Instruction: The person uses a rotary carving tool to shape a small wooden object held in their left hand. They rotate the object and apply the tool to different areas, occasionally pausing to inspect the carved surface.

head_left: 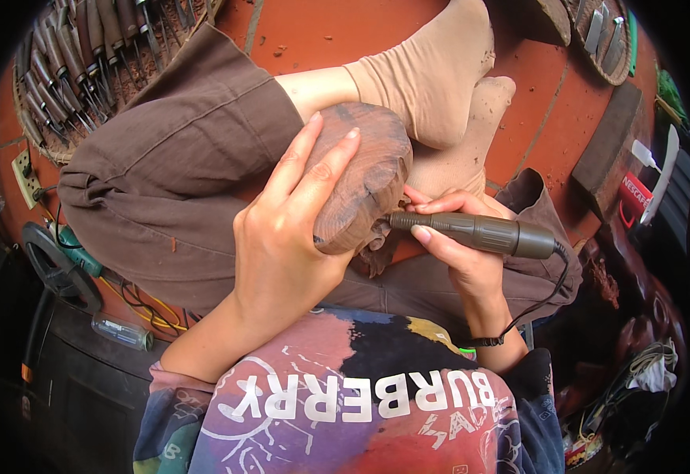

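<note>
Head cam, inventory: 
1. Wood block (369, 162), rounded, brown w/ dk streaks, scalloped edge; sitting over your folded legs, btwn your hands, near your beige socks (420, 75). Whether it's resting on the legs, can't tell.
2. Your L hand (288, 213): clasping the block, fingers spreading across its upper face; thumb hiding from view.
3. Your R hand (463, 249): closing pen-style round item 4, thumb & fingers pinching near its front end.
4. Rotary handpiece (479, 232), dk, cylindrical; pointing L at the block's lower R edge. Bit hiding, so contact w/ wood can't be told. Black cord (564, 272) trailing from its rear toward your R wrist.
5. Brown trousers (171, 158), covering your legs.
6. Terracotta tile floor (301, 35), bearing scattered chips.
7. Wood-handled carving tools (68, 55), approx. dozens, lying in a lg. basket, upper L.
8. Blades (595, 33), lying in a sm. woven basket, upper R.
9. Dk wooden slab (610, 142), lying on R side.
10. Clear bottle (121, 332), lying on its side, lower L, near yellow cable (155, 316).
</note>
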A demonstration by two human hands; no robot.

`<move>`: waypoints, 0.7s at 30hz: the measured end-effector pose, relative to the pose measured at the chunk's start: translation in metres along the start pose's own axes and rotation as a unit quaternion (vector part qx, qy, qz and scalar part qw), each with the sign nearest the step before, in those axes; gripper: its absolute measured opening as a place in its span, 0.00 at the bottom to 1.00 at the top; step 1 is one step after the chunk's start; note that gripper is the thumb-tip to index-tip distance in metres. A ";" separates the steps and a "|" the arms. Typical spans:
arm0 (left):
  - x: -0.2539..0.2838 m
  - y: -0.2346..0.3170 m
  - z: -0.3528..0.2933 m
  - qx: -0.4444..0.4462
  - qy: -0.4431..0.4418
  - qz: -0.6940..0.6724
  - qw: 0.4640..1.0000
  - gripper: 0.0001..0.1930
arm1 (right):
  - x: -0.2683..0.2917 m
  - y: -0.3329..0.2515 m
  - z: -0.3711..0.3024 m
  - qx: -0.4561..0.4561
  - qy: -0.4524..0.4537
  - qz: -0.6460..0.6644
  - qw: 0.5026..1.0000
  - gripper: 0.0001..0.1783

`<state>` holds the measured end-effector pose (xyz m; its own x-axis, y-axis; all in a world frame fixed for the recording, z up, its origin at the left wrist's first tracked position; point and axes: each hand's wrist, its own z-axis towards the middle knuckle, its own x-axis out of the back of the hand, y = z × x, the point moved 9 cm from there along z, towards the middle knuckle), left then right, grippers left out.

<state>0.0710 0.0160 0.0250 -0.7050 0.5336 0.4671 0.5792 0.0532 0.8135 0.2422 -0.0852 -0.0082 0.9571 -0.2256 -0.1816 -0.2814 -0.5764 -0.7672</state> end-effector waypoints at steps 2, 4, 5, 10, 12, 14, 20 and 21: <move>0.000 0.001 0.000 -0.001 -0.003 0.005 1.000 0.36 | 0.001 0.000 0.002 -0.010 -0.004 0.031 0.999 0.10; -0.001 0.002 0.001 -0.003 -0.004 0.009 1.000 0.35 | 0.001 -0.001 0.003 -0.021 0.007 0.037 0.999 0.10; -0.001 0.002 0.001 -0.004 -0.003 0.010 1.000 0.35 | -0.001 -0.002 0.003 -0.027 0.019 0.028 0.999 0.10; 0.000 0.004 0.001 -0.015 0.001 0.014 1.000 0.35 | 0.005 0.001 0.008 -0.005 -0.016 0.015 1.000 0.10; -0.001 0.003 0.002 -0.021 0.007 0.022 1.000 0.36 | 0.004 0.002 0.010 -0.036 0.030 0.005 0.999 0.12; 0.002 0.002 0.005 -0.054 0.024 0.044 0.997 0.37 | 0.002 0.001 0.014 -0.033 0.042 -0.017 0.998 0.12; 0.005 -0.002 0.011 -0.078 0.056 0.056 0.994 0.35 | -0.001 0.001 0.025 -0.023 0.026 0.004 0.999 0.13; 0.005 -0.003 0.012 -0.080 0.058 0.061 0.993 0.35 | -0.002 0.001 0.025 -0.021 0.036 -0.005 0.999 0.13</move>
<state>0.0707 0.0285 0.0213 -0.6810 0.4267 0.5951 0.5976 -0.1460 0.7884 0.2415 -0.0653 -0.0237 0.9531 -0.2740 -0.1282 -0.2756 -0.6116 -0.7416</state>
